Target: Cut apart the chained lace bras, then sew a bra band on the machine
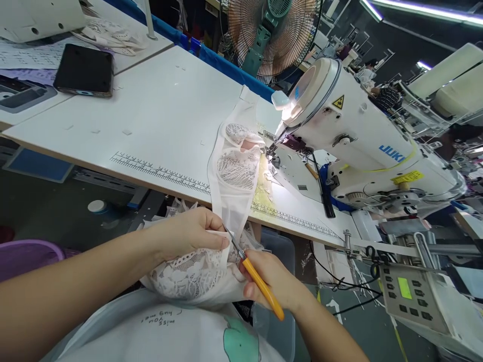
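Observation:
White bra pieces with lace cups (237, 168) run from beside the sewing machine's needle area over the table edge to my hands. My left hand (199, 231) is closed, pinching the white fabric between thumb and fingers just off the front edge. My right hand (267, 279) is closed around orange-handled scissors (262, 286), seen edge-on. Their metal tip lies at the fabric beside my left fingertips; whether the blades are apart I cannot tell. More white lace fabric (188, 276) hangs below my hands, over my lap.
A white sewing machine (362, 125) stands at the right of the white table (158, 115), with a control panel (411, 296) below it. At the left lies a black phone (85, 69) near papers. Behind the table is a fan (275, 30). A translucent bin (277, 251) sits under the edge.

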Demonstrator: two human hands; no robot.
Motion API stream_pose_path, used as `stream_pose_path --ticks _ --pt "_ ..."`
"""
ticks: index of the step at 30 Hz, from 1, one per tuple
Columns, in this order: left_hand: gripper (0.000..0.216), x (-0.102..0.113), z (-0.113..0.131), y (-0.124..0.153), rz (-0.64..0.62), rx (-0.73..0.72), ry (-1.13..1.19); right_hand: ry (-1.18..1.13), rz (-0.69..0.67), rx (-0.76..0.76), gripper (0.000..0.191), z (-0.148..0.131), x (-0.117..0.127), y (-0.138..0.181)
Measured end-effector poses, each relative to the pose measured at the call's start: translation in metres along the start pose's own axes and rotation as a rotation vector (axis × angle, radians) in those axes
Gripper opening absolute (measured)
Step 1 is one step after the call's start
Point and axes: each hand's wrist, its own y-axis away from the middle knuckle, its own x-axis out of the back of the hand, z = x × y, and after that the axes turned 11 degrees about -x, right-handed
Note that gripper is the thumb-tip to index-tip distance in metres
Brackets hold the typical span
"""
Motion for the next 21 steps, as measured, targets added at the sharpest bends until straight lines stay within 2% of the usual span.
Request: stream_pose_path --ticks 3,10,16,21 --pt "0.022 -0.001 0.002 0.0 0.009 0.022 0.045 -0.082 0.013 -0.074 0.061 -0.001 -0.002 0.001" --pt "0.02 0.001 0.001 -0.001 -0.003 0.031 0.07 -0.251 0.006 -0.142 0.052 0.004 -0.013 0.0" --pt "0.022 0.003 0.0 0.001 -0.009 0.016 0.047 -0.332 0.054 -0.132 0.045 0.004 -0.024 -0.003" --pt "0.026 0.004 -0.001 0.004 -0.004 0.002 -0.008 -0.399 0.171 -0.097 0.04 0.002 -0.025 -0.006"
